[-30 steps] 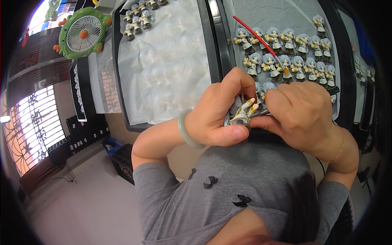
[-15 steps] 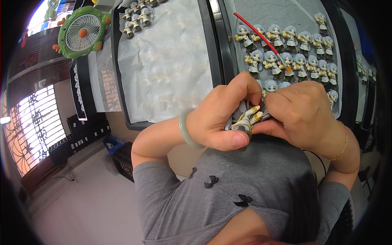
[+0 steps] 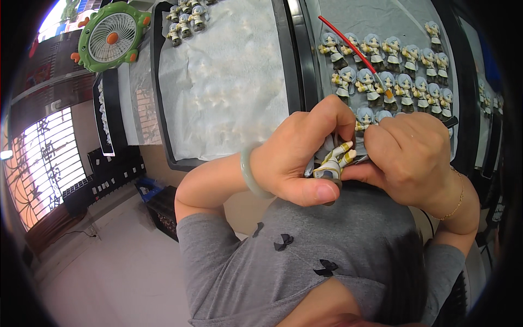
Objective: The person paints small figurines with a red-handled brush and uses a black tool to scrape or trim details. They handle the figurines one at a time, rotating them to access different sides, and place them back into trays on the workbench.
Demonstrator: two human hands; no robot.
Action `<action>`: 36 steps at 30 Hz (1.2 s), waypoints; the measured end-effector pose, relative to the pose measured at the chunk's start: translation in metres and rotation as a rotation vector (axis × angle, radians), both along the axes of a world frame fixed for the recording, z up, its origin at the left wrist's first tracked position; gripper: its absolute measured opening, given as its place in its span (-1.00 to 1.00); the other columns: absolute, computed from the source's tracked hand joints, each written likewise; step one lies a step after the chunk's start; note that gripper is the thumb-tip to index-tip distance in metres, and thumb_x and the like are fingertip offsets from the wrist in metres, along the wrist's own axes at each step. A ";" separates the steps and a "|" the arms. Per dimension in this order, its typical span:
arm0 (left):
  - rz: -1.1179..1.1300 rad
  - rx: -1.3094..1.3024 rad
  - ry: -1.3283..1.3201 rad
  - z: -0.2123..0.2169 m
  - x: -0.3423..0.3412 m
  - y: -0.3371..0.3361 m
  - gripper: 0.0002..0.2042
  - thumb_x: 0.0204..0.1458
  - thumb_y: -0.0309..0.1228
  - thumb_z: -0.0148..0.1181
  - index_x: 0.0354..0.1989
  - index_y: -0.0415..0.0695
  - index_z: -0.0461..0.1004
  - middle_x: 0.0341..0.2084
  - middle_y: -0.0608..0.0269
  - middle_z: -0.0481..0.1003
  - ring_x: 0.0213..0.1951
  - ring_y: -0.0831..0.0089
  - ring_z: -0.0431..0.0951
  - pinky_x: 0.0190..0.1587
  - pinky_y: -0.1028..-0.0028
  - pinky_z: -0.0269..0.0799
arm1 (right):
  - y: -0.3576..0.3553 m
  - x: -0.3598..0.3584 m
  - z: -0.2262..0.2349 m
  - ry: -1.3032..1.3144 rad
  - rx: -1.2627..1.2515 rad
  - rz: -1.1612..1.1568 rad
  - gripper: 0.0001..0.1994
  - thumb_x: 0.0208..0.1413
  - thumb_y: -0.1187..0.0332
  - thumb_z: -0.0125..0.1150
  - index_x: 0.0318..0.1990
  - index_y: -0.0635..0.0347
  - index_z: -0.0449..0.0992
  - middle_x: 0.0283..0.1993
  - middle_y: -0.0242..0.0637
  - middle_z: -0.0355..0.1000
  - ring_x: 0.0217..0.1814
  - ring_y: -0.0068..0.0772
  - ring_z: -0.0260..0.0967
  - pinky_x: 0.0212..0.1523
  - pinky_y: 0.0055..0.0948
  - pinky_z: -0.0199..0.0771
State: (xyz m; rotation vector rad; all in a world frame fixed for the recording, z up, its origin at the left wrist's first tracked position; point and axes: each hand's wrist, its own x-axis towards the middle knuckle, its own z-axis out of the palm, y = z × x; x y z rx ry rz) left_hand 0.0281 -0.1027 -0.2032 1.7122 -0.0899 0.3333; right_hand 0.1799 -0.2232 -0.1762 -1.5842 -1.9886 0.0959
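My left hand (image 3: 308,150) is closed around a small painted figurine (image 3: 332,163) in white and gold with a dark base. Its base points toward me, and the fingers hide most of its head. Close against it on the right, my right hand (image 3: 408,147) is curled in a fist, thumb side toward the figurine. The dark end of a thin tool (image 3: 450,122) sticks out behind that fist; its tip is mostly covered, so its kind cannot be made out. Beyond the hands, several matching figurines (image 3: 404,87) stand in rows on a paper-lined tray (image 3: 376,13).
A red-handled paintbrush (image 3: 348,44) lies across the figurines on the right tray. To the left is another paper-lined tray (image 3: 223,109) with a cluster of figurines (image 3: 185,22) in its far left corner. A green fan (image 3: 111,37) stands beyond its left edge.
The view has shifted slightly, so the trays sit a little differently. Both hands keep their hold on the figurine and tool; the right fist has turned slightly and more of the tool's dark end shows.
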 end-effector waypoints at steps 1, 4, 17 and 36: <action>0.003 0.000 0.011 0.001 0.000 0.000 -0.36 -0.21 0.10 0.05 -0.29 -0.36 0.16 -0.44 0.07 0.26 -0.51 0.24 0.37 -0.47 0.45 0.31 | 0.000 0.000 0.000 -0.006 -0.004 -0.002 -0.59 -0.28 0.01 0.18 -0.70 0.15 0.21 -0.76 -0.36 0.06 -0.76 -0.37 0.07 -0.74 -0.43 0.01; 0.009 0.004 0.030 0.002 -0.001 0.000 -0.36 -0.21 0.10 0.06 -0.30 -0.35 0.16 -0.45 0.06 0.26 -0.52 0.23 0.37 -0.47 0.44 0.31 | 0.000 -0.001 0.001 -0.013 -0.011 -0.007 -0.59 -0.28 0.02 0.18 -0.70 0.15 0.21 -0.76 -0.35 0.06 -0.76 -0.37 0.07 -0.74 -0.42 0.01; -0.002 -0.033 0.006 -0.003 0.001 -0.003 -0.37 -0.21 0.10 0.06 -0.32 -0.33 0.16 -0.49 0.08 0.27 -0.54 0.22 0.37 -0.50 0.44 0.30 | 0.000 0.002 -0.004 0.115 -0.101 0.072 -0.60 -0.32 0.04 0.22 -0.69 0.16 0.22 -0.76 -0.37 0.11 -0.76 -0.36 0.13 -0.74 -0.42 0.04; 0.005 0.036 -0.036 -0.005 0.003 0.000 -0.36 -0.21 0.10 0.07 -0.31 -0.34 0.16 -0.45 0.05 0.26 -0.54 0.20 0.36 -0.50 0.42 0.30 | -0.003 -0.003 0.002 -0.022 -0.045 -0.015 -0.59 -0.25 0.01 0.16 -0.70 0.17 0.21 -0.76 -0.34 0.06 -0.77 -0.35 0.06 -0.74 -0.43 -0.01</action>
